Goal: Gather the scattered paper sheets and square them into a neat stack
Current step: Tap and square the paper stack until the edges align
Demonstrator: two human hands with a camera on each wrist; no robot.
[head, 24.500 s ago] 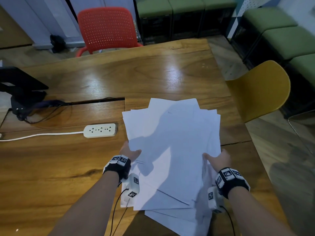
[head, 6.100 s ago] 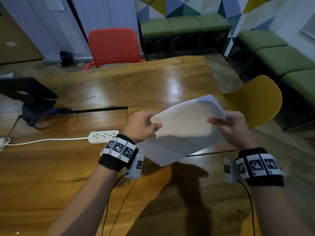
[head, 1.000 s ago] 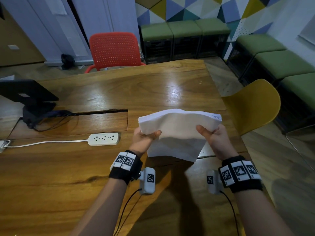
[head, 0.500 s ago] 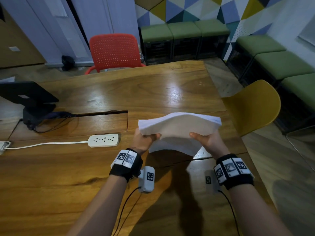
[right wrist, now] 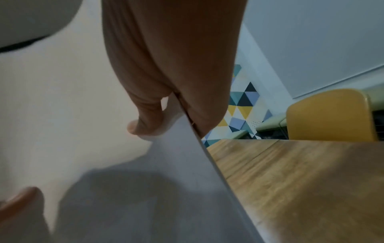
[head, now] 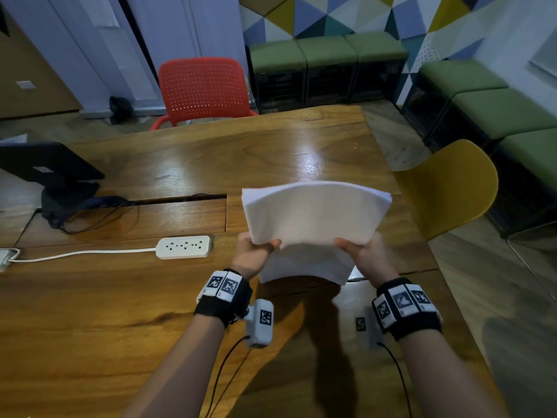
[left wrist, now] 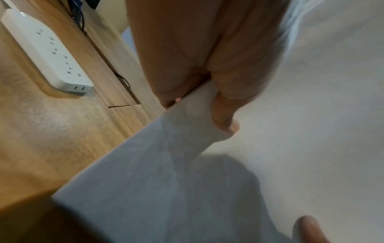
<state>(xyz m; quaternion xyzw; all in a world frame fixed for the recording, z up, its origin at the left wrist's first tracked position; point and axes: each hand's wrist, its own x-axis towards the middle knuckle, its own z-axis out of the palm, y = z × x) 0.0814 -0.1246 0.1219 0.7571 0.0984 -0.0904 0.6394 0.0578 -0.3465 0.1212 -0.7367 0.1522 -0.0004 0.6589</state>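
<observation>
A gathered stack of white paper sheets (head: pixel 313 218) is held in the air above the wooden table (head: pixel 120 297), bowed upward in the middle. My left hand (head: pixel 256 251) grips its left side, thumb on top and fingers beneath. My right hand (head: pixel 361 251) grips the right side the same way. In the left wrist view the left hand (left wrist: pixel 207 92) pinches the paper stack (left wrist: pixel 311 115) at its edge. The right wrist view shows the right hand (right wrist: pixel 164 105) with its thumb pressed on the paper stack (right wrist: pixel 62 115). The fingers under the sheets are hidden.
A white power strip (head: pixel 184 247) with its cord lies on the table left of my hands. A black monitor stand (head: pixel 57 182) with cables sits at the far left. A yellow chair (head: pixel 449 188) stands at the table's right edge, a red chair (head: pixel 202 89) at the far side.
Over the last second the stack has risen slightly and tilted more upright toward me, bowing more. Both hands keep their grip on its sides.
</observation>
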